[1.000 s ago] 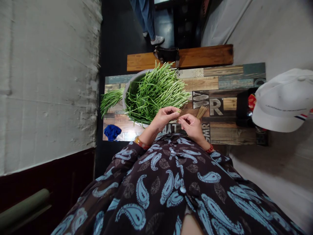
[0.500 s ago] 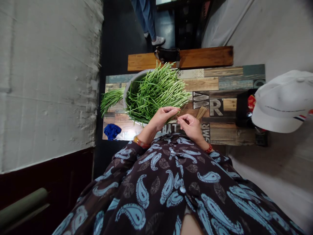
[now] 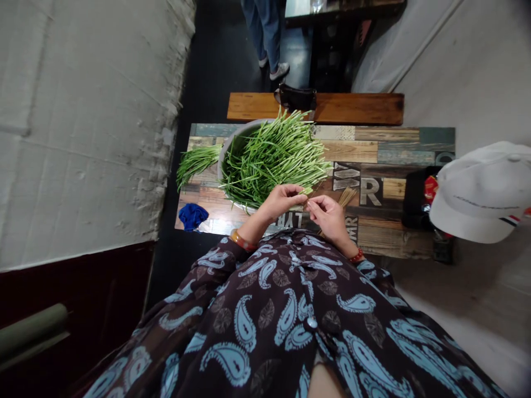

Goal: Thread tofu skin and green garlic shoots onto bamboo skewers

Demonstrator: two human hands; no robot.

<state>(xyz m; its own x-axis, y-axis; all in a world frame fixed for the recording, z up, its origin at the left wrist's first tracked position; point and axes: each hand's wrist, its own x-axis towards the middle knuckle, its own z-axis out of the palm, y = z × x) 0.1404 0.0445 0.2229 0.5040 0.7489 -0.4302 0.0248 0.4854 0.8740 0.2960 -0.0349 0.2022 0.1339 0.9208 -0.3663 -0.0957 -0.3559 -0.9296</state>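
Observation:
A grey basin (image 3: 224, 160) is heaped with long green chives (image 3: 276, 157), their pale stem ends fanned to the right. At its near right edge, my left hand (image 3: 284, 202) is closed, pinching a few chives whose pale ends show at the fingertips. My right hand (image 3: 328, 216) is closed too, its thumb and forefinger almost touching the left fingertips. Whatever lies in that pinch is too small to make out. Just beyond the right hand lies a bundle of thin wooden sticks (image 3: 347, 197).
Left of the basin are more chives (image 3: 198, 161) and a crumpled blue cloth (image 3: 193, 216) on the patchwork table (image 3: 398, 157). A white cap (image 3: 477, 193) sits at the right end. Behind, a bench (image 3: 360, 108) holds a black bag (image 3: 296, 97); a person's legs (image 3: 265, 33) stand beyond.
The view has shifted, so the table and basin appear slightly lower and further right. My fingertips have drawn closer together; both hands remain closed.

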